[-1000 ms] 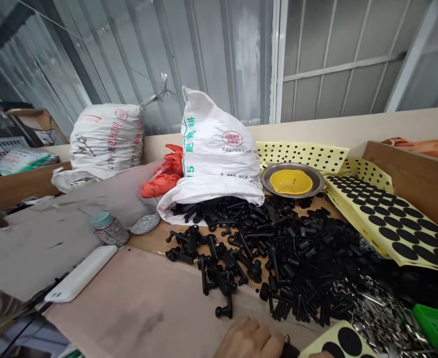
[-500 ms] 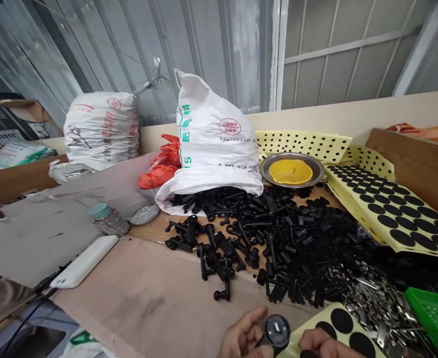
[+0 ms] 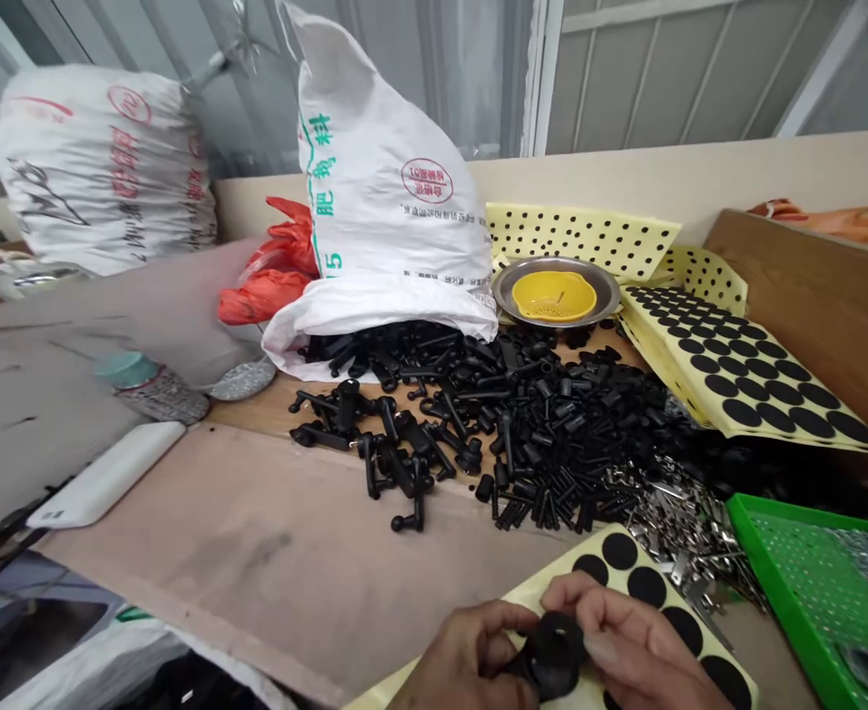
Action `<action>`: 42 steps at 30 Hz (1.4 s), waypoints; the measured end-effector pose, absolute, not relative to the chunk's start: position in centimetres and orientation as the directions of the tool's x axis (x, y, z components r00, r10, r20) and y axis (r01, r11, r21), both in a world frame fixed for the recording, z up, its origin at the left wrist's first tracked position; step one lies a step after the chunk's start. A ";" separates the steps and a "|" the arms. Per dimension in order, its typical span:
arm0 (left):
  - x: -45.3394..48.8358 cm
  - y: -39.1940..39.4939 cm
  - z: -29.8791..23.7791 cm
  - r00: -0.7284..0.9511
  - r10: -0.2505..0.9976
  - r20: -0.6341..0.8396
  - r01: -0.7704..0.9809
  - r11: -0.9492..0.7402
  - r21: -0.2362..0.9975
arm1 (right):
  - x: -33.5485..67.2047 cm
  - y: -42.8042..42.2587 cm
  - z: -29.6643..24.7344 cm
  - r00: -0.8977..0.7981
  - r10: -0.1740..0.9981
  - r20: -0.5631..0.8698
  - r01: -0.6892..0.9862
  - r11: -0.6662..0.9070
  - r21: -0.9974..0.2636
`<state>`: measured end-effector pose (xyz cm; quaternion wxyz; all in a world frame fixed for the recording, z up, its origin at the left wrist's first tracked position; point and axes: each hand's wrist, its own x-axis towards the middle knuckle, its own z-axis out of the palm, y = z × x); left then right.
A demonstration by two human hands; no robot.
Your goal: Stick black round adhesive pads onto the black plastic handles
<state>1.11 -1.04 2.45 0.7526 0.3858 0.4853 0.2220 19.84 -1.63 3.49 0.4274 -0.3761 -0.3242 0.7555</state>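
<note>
Near the bottom edge, my left hand point(image 3: 460, 656) is closed around a black plastic holder with a round head point(image 3: 552, 659). My right hand point(image 3: 637, 646) has its thumb and fingers pinched at the rim of that head, where a dark round sticker covers the face; its exact edge is hard to make out. Under both hands lies a pale yellow sheet point(image 3: 542, 586) bearing rows of black round stickers point(image 3: 646, 587). Beyond the hands, a heap of black plastic parts point(image 3: 552, 424) spreads from the mouth of a white woven sack point(image 3: 397, 217).
Small metal pieces point(image 3: 675, 523) lie beside a green tray point(image 3: 781, 582) at right. Behind are a yellow basket point(image 3: 563, 296) in a metal bowl point(image 3: 508, 288) and a stack of sticker sheets point(image 3: 707, 390). At left are a white flat device point(image 3: 108, 475) and a jar point(image 3: 160, 394).
My right hand has come over to the holder's head. Its face showed a grey, shiny centre before and is now dark. The view has tilted downward and more of the green tray shows.
</note>
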 end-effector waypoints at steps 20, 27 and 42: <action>1.0 -1.0 4.4 0.341 0.812 -0.474 0.111 0.466 0.878 | 19.6 -1.6 3.7 -0.356 0.878 -0.321 -0.260 -0.423 -0.868; 0.7 -1.2 3.7 0.334 0.834 -0.440 0.121 0.425 0.897 | 19.6 -1.6 3.7 -0.364 0.871 -0.331 -0.293 -0.445 -0.847; 0.7 -1.3 4.1 0.351 0.814 -0.463 0.189 0.422 0.887 | 19.5 -1.6 3.2 -0.354 0.882 -0.310 -0.262 -0.412 -0.873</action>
